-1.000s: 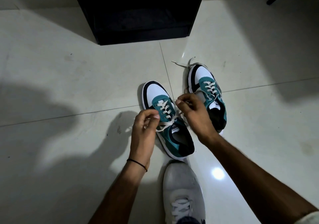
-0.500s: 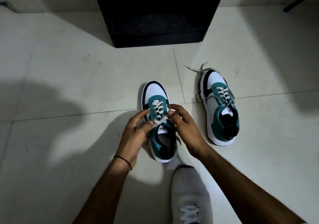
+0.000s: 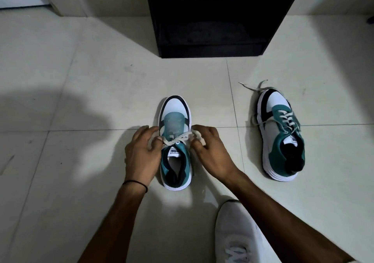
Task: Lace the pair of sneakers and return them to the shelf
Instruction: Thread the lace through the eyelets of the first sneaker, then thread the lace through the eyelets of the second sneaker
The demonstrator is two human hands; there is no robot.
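Left of the centre sneaker (image 3: 175, 109) lies bare floor (image 3: 91, 90), pale glossy tile with a soft shadow across it. The left hand (image 3: 141, 153), a thin black wristband (image 3: 134, 182) on its wrist, sits against the sneaker's left flank. Its thumb and fingers are curled, pinching one side of the flat white lace (image 3: 178, 138), apparently to keep tension while a knot is drawn over the top eyelets.

The sneaker stands upright on its thick white sole, toe pointing away from the person at the black shelf (image 3: 212, 19) straight beyond it, which I judge sets the tongue square to both hands. Its toe cap is smooth white with a dark rim, the lacing panel is teal fabric, the collar is dark and padded, and a white label sits on the tongue. The lower lace rows are too blurred to count.

The right hand (image 3: 210, 151), on the sneaker's right flank, mirrors the left, fingers curled round the other side of the lace, bunched into what looks like a loop. Nearer the person and to the sneaker's right shows the toe of a worn white mesh shoe (image 3: 238, 232).

Well to the right of the centre sneaker stands the second sneaker (image 3: 281, 137), its rows crossed, with loose lace ends (image 3: 255, 87) trailing untied past its toe. It is probably parked apart to leave working room, and neither sneaker is on the shelf yet
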